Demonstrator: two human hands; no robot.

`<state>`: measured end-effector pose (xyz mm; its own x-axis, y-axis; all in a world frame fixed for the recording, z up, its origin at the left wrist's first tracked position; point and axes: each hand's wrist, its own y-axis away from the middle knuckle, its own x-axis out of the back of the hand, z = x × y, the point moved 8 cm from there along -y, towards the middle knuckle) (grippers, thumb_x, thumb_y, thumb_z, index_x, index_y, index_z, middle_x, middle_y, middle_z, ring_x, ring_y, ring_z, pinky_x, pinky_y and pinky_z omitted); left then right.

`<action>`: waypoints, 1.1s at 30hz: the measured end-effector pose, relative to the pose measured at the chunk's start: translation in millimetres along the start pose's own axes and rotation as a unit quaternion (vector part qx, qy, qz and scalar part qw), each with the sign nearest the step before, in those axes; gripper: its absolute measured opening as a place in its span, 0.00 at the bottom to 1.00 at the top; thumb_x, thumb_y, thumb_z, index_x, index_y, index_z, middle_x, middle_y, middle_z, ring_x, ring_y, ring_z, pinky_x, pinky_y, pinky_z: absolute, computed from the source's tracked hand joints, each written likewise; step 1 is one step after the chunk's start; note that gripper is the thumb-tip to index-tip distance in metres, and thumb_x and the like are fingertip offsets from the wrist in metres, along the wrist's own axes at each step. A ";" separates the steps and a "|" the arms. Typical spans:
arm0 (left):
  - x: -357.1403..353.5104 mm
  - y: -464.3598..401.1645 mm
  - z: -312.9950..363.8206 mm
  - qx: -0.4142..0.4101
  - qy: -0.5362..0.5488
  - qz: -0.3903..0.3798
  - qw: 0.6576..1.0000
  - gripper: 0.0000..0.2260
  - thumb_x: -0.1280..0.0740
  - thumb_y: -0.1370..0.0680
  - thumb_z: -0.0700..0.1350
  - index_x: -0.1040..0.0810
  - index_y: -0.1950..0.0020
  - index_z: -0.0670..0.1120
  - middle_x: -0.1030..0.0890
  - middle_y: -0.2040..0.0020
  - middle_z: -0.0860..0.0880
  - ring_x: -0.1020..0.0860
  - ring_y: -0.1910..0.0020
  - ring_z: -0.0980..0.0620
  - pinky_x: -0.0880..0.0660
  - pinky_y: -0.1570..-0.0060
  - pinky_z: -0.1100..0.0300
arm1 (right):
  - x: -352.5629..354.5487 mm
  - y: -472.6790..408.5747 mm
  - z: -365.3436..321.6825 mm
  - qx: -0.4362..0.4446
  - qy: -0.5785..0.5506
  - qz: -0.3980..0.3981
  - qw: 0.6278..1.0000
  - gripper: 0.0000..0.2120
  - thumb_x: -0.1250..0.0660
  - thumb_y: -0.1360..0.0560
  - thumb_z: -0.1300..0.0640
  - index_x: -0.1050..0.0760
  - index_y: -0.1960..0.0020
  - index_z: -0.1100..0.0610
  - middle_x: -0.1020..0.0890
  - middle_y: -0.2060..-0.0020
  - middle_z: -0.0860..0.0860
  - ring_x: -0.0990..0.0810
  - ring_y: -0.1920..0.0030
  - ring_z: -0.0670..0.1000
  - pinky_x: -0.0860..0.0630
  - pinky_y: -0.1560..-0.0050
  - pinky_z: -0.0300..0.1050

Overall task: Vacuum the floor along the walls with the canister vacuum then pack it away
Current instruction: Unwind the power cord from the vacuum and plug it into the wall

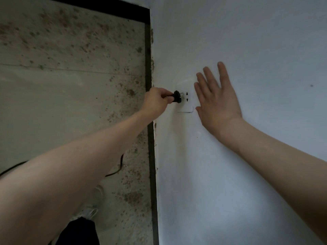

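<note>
Here, my left hand [156, 101] pinches the black plug [176, 99] at the wall socket [186, 103]; my right hand [216, 101] rests flat, fingers spread, on the wall [247, 41].

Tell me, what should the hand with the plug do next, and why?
Probably draw the black plug straight away from the wall socket. The left hand pinches it with its prongs bare just outside the slots, while the right hand lies flat against the wall beside the socket.
</note>
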<state>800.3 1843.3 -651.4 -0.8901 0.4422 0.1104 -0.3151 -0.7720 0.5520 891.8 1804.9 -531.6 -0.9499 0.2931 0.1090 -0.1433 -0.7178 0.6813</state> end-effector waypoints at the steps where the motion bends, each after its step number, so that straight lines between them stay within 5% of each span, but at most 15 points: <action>1: -0.7 -0.4 -0.5 0.001 0.004 -0.011 1.000 0.11 0.33 0.22 0.40 0.20 0.40 0.40 0.18 0.49 0.42 0.22 0.51 0.48 0.24 0.46 0.55 | -0.1 -0.2 0.0 0.000 -0.001 0.002 1.000 0.33 0.64 0.18 0.42 0.65 0.22 0.62 0.60 0.22 0.60 0.62 0.23 0.63 0.66 0.31 0.71; 5: -2.4 -1.0 1.4 -0.004 0.016 -0.051 0.999 0.11 0.35 0.21 0.40 0.20 0.41 0.41 0.17 0.52 0.43 0.24 0.60 0.54 0.26 0.59 0.66 | 0.9 -0.7 0.3 -0.005 0.004 0.008 1.000 0.33 0.63 0.18 0.41 0.64 0.22 0.62 0.59 0.22 0.61 0.62 0.23 0.64 0.66 0.31 0.71; 10: -1.8 -4.5 10.1 -0.005 0.001 -0.055 0.998 0.10 0.35 0.21 0.41 0.19 0.42 0.42 0.18 0.54 0.46 0.26 0.64 0.58 0.29 0.59 0.66 | -0.7 -0.6 -1.8 -0.001 0.009 0.010 1.000 0.34 0.61 0.18 0.40 0.64 0.22 0.62 0.60 0.22 0.61 0.62 0.23 0.64 0.66 0.31 0.72; 16: -5.2 -7.8 23.3 -0.019 -0.068 -0.060 0.996 0.09 0.34 0.22 0.42 0.18 0.44 0.42 0.19 0.56 0.47 0.29 0.68 0.61 0.35 0.71 0.74 | -1.8 -2.0 -1.6 -0.002 0.008 0.011 1.000 0.34 0.62 0.18 0.40 0.65 0.22 0.62 0.60 0.22 0.62 0.63 0.23 0.65 0.68 0.32 0.73; 30: -13.7 -0.7 32.2 0.004 -0.076 -0.014 0.997 0.08 0.35 0.22 0.40 0.17 0.50 0.39 0.20 0.58 0.44 0.24 0.60 0.51 0.30 0.61 0.63 | 0.0 -0.9 -2.7 -0.002 -0.017 0.009 1.000 0.37 0.57 0.18 0.38 0.64 0.22 0.63 0.61 0.22 0.62 0.63 0.23 0.64 0.68 0.32 0.71; 33: -16.5 2.4 32.5 -0.002 -0.079 0.008 0.997 0.09 0.37 0.21 0.40 0.18 0.46 0.40 0.18 0.51 0.44 0.23 0.54 0.50 0.31 0.57 0.63 | 1.1 -1.7 -2.3 -0.006 -0.022 0.010 1.000 0.37 0.57 0.18 0.38 0.64 0.22 0.62 0.60 0.22 0.61 0.63 0.23 0.64 0.69 0.33 0.71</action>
<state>825.0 1848.9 -625.0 -0.8323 0.4957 0.2482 -0.3029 -0.7816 0.5453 890.4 1805.0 -534.3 -0.9392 0.3063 0.1551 -0.1277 -0.7310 0.6703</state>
